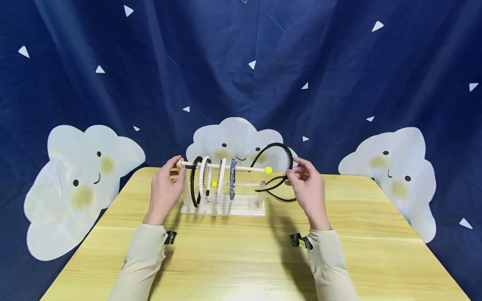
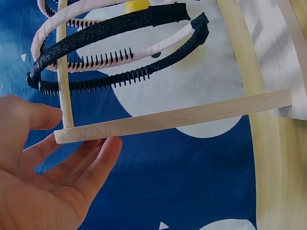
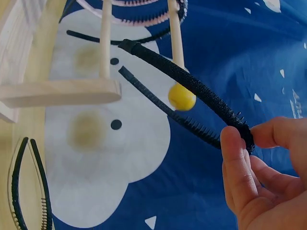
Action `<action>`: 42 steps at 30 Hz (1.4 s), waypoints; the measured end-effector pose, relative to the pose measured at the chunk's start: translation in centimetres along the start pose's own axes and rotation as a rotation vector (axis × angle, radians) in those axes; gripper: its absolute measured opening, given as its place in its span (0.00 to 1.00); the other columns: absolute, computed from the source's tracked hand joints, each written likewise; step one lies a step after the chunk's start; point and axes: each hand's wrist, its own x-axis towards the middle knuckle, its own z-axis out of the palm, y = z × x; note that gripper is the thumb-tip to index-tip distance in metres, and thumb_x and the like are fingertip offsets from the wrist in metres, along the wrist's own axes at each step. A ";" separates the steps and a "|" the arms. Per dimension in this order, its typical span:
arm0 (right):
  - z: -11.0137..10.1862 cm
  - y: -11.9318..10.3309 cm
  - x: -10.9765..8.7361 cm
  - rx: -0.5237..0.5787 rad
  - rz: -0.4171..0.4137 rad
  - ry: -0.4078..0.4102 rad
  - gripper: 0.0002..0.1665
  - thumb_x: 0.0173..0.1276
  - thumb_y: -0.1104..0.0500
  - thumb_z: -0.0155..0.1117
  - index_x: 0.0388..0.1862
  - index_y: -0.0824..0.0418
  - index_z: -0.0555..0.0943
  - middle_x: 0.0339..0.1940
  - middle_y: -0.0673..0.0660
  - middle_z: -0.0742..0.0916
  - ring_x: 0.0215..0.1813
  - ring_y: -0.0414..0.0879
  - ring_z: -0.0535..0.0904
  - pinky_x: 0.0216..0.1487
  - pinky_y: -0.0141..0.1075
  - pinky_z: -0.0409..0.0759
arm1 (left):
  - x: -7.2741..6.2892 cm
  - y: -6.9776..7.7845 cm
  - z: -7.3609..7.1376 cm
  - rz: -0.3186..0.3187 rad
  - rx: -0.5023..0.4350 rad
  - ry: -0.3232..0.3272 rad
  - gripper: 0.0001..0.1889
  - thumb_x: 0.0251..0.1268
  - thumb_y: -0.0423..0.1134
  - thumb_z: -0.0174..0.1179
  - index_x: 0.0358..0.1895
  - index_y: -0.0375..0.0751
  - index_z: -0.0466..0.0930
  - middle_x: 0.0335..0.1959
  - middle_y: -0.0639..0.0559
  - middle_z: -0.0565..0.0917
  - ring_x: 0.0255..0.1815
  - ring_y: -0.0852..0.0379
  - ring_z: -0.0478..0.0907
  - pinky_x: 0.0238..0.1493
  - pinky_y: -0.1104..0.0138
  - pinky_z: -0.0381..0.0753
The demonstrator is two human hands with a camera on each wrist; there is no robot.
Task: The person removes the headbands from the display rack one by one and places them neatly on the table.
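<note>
A wooden headband stand (image 1: 223, 212) has two rods with yellow ball ends. On its upper rod hang a black headband (image 1: 193, 184), a pale pink headband (image 1: 202, 177), a white headband (image 1: 221, 180) and a blue glittery headband (image 1: 232, 179). My left hand (image 1: 167, 190) holds the top of the left upright (image 2: 177, 115), thumb and fingers on either side. In my right hand (image 1: 306, 188), thumb and fingers pinch a toothed black headband (image 3: 192, 84) at its curve. Its open ends point toward the upper rod's yellow ball (image 3: 182, 97).
Another black headband (image 3: 18, 187) lies on the wooden table (image 1: 241, 259), to the right of the stand. Behind the table hangs a dark blue cloth (image 1: 241, 83) with white clouds and triangles.
</note>
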 end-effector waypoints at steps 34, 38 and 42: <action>-4.8 1.4 1.6 0.092 0.129 0.167 0.23 0.73 0.68 0.59 0.66 0.65 0.77 0.38 0.50 0.81 0.37 0.39 0.78 0.39 0.29 0.88 | -0.1 -0.2 0.2 0.016 0.008 0.012 0.21 0.73 0.32 0.59 0.67 0.37 0.77 0.55 0.36 0.85 0.46 0.40 0.87 0.42 0.51 0.88; -5.3 1.6 1.8 0.116 0.135 0.184 0.23 0.73 0.69 0.59 0.66 0.65 0.77 0.36 0.47 0.80 0.36 0.39 0.77 0.38 0.28 0.87 | -0.1 -0.2 0.2 0.013 0.006 0.011 0.21 0.74 0.32 0.59 0.67 0.37 0.77 0.55 0.36 0.85 0.47 0.40 0.87 0.42 0.51 0.88; -5.8 1.9 2.0 0.160 0.143 0.204 0.23 0.73 0.69 0.59 0.66 0.66 0.76 0.35 0.47 0.80 0.35 0.40 0.77 0.38 0.28 0.87 | -0.1 -0.1 0.2 0.017 0.002 0.011 0.21 0.74 0.32 0.59 0.68 0.37 0.77 0.55 0.36 0.85 0.47 0.40 0.87 0.43 0.51 0.88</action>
